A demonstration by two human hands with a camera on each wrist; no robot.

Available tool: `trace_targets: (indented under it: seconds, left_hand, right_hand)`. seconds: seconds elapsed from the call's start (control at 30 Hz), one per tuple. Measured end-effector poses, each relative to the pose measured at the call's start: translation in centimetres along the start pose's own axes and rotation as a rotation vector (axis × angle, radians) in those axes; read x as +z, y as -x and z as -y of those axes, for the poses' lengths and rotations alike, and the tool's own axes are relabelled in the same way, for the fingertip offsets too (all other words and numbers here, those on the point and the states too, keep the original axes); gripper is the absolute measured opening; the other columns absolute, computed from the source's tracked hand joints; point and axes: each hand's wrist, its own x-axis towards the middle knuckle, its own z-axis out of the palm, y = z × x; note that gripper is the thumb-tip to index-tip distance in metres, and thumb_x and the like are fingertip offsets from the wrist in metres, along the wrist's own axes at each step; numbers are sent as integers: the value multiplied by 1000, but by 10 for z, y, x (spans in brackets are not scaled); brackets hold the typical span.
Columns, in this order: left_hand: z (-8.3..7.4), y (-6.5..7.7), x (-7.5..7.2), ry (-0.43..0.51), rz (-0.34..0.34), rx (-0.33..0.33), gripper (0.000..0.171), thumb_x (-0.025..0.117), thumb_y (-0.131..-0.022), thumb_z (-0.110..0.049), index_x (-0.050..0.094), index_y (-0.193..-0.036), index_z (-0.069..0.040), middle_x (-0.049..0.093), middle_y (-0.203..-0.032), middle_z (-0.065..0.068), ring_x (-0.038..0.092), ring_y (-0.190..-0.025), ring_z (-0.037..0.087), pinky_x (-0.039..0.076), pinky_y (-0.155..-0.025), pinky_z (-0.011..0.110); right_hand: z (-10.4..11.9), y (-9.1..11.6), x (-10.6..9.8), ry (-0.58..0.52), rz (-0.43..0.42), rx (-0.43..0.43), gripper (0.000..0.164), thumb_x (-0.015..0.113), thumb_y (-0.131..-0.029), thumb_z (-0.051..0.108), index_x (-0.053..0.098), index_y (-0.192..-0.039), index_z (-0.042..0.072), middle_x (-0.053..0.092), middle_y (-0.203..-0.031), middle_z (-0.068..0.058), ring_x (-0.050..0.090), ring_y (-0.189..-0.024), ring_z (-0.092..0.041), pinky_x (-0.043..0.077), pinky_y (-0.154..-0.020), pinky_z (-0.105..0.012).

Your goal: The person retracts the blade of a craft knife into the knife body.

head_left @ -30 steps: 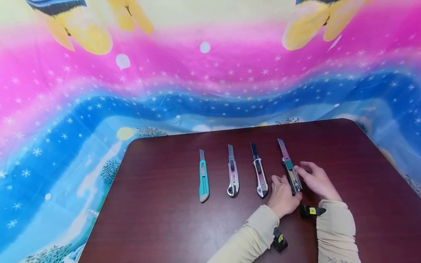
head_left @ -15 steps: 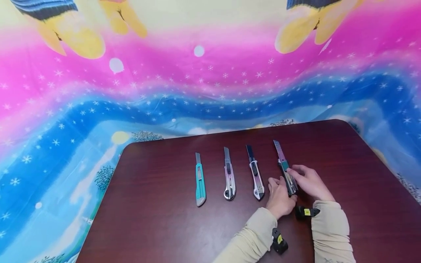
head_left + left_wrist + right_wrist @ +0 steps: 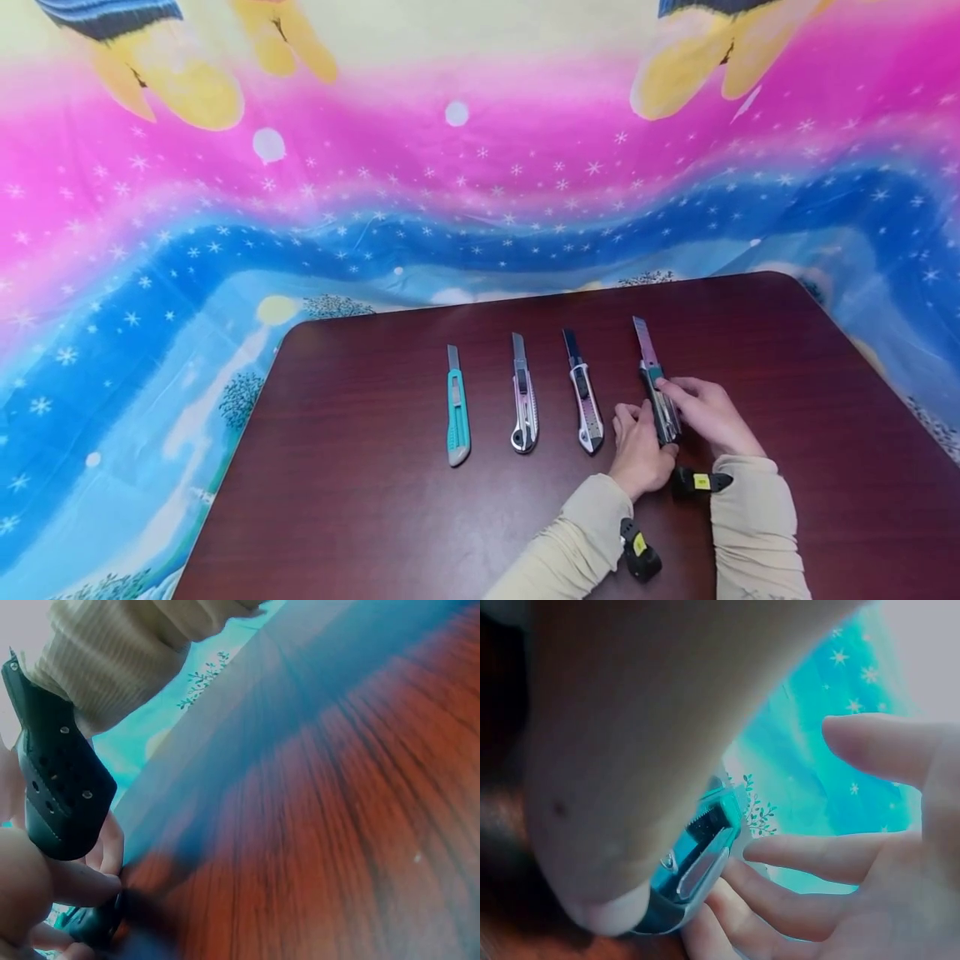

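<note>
A dark snap-off utility knife (image 3: 664, 412) with a green slider and its blade out lies at the right end of a row. My left hand (image 3: 640, 450) pinches its lower end, thumb on one side and fingers on the other. From the right, my right hand (image 3: 714, 414) touches the knife near the slider, fingers fairly straight. In the right wrist view a large thumb partly hides the knife's body (image 3: 705, 855); the right hand's fingers (image 3: 817, 855) reach toward it. Only the knife's dark end (image 3: 97, 921) shows in the left wrist view.
Left of the hands lie a black-bladed cutter (image 3: 587, 400), a silver cutter (image 3: 524, 400) and a teal cutter (image 3: 458, 417), all with blades out. They rest on a dark wooden table (image 3: 360, 517). A patterned cloth (image 3: 450, 192) hangs behind it.
My right hand's fingertips have moved left onto the knife by the slider. The knife's blade tip first shifted left, then swung back slightly right. My left hand has stayed at its lower end.
</note>
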Motion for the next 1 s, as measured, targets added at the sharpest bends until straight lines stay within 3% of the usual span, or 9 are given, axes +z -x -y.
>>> trace_targets:
  seconds: [0.27,0.47,0.63,0.73,0.9,1.0]
  left_hand:
    - [0,3,-2,92,-29,-14,66,68,-73,-16,39,-132,-13,49,-111,-1,40,-95,11,40,-86,19]
    - [-5,2,-11,142,-30,46,66,65,-77,-14,34,-135,-16,55,-118,-2,51,-102,9,44,-84,20]
    - [-9,-2,-31,284,0,44,64,67,-74,-11,37,-130,-20,60,-99,-4,55,-85,1,47,-75,13]
    - [-10,-3,-44,415,37,-42,63,71,-71,-9,41,-123,-25,57,-83,-8,53,-69,0,46,-64,13]
    - [-7,0,-63,846,130,-180,63,70,-67,6,45,-115,-26,52,-76,1,59,-56,10,56,-56,25]
    - [1,4,-74,922,161,-191,64,70,-66,9,46,-115,-25,52,-76,4,61,-56,15,57,-56,27]
  right_hand:
    - [-4,0,-3,-120,34,-23,69,41,-92,45,34,-130,-12,45,-123,-29,55,-91,-10,54,-78,-27]
    - [0,6,-12,-160,37,-73,71,40,-92,47,28,-135,-9,39,-129,-28,53,-87,4,54,-77,-22]
    - [8,12,-16,-190,29,-114,72,40,-92,46,24,-137,-7,37,-130,-26,54,-87,7,54,-77,-19]
    - [14,14,-13,-188,28,-117,72,41,-91,47,24,-138,-5,38,-130,-25,55,-86,6,52,-76,-16]
    - [24,13,-2,-245,62,-104,72,42,-91,47,22,-139,-3,44,-124,-19,61,-87,-4,50,-75,-15]
    - [30,11,5,-294,78,-134,70,45,-91,43,26,-136,-6,53,-111,-5,61,-85,-5,51,-74,-16]
